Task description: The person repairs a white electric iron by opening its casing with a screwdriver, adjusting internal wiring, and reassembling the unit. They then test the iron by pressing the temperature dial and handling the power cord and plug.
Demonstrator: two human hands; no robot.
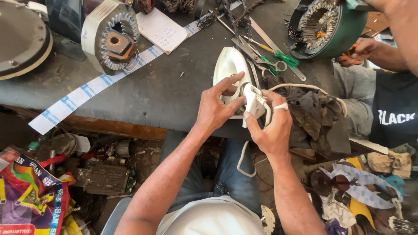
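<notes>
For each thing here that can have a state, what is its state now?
white clothes iron: lying on the bench, rear cover off
white rear cover: pinched in both hands
left hand: fingers on iron and cover
right hand: gripping cover
white cord: hanging loose
scissors: closed, lying flat
green motor housing: open, windings exposed

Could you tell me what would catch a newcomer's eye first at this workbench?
Centre stage, the left hand and right hand grip the white plastic handle piece of a white clothes iron on the grey bench. A green round motor stator sits top right, a grey copper-wound stator top left.
</notes>
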